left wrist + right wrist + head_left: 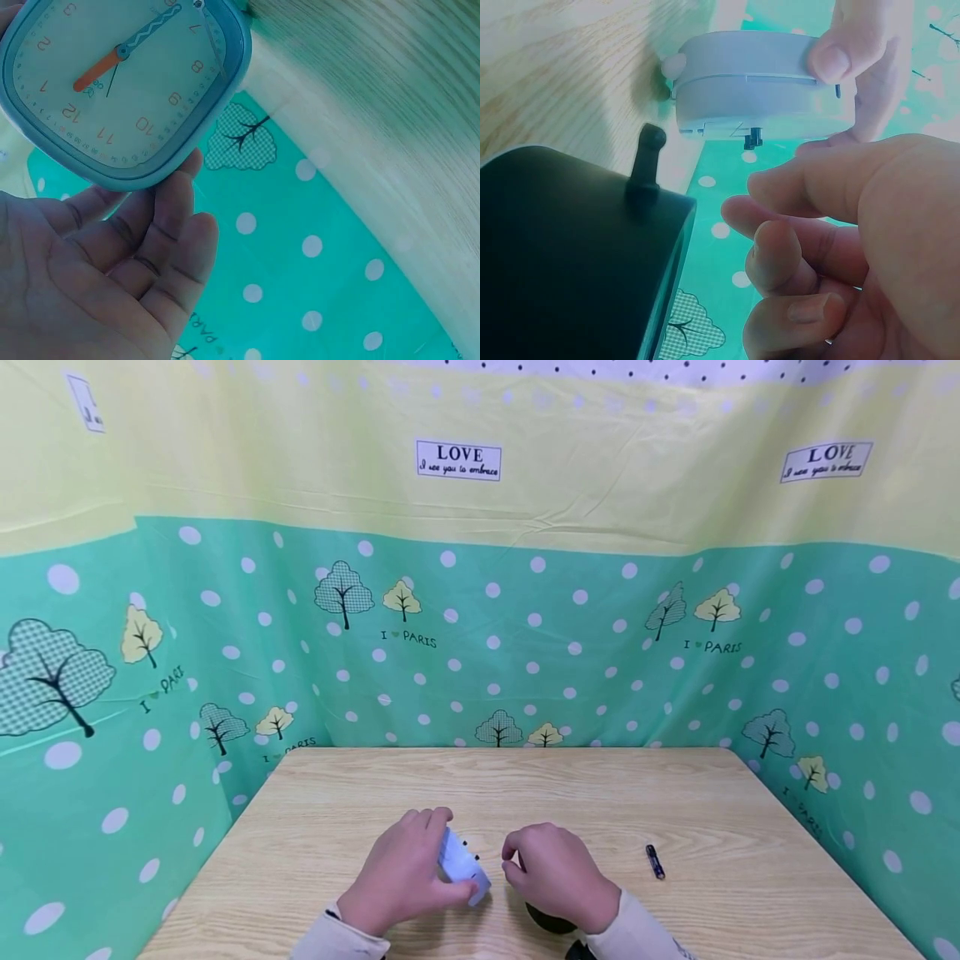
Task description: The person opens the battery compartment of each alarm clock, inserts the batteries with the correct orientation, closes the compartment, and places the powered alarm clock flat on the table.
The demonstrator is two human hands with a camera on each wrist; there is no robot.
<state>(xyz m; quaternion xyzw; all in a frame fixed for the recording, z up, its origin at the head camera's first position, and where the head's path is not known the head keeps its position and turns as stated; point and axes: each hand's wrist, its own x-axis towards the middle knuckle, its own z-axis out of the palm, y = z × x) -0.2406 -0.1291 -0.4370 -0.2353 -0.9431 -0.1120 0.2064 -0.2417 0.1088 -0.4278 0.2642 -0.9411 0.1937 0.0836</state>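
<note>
A: Head view. Left hand [401, 870] at lower centre of frame, fingers and thumb wrapped around a small pale blue clock [461, 862], lifted just off the wooden table [525, 785]. Right hand [558, 872] just beside it, fingers loosely curled, holding nothing. Small dark battery [655, 862] lying apart on the table, lower right.

B: Anything under the right hand?

A: Dark rounded object [551, 920] partly hidden beneath the wrist; cannot identify. Green spotted curtain [525, 643] filling the background.

B: Left wrist view?

A: Clock [124, 82] in upper left of frame, dial toward camera, orange hand and patterned blue hand visible. Fingers [169, 225] of the left hand pressed against its lower rim, cupping from below. Table edge running along the upper right.

B: Right wrist view?

A: Clock [761, 86] seen from its back at top centre, clamped at the right by the left hand's thumb [829, 60]. Small black knob [752, 137] protruding from the rear. Right hand [840, 247] at lower right, fingers bent, near that knob but not touching. Black housing [562, 255] filling lower left.

B: Handling?

A: Judged light: one hand carries it with ease. Rigid plastic shell, smooth, likely a bit slippery. Clear dial cover and knob probably the fragile points. Best grip across the rounded side edges, as now, off the face and rear fittings.
</note>
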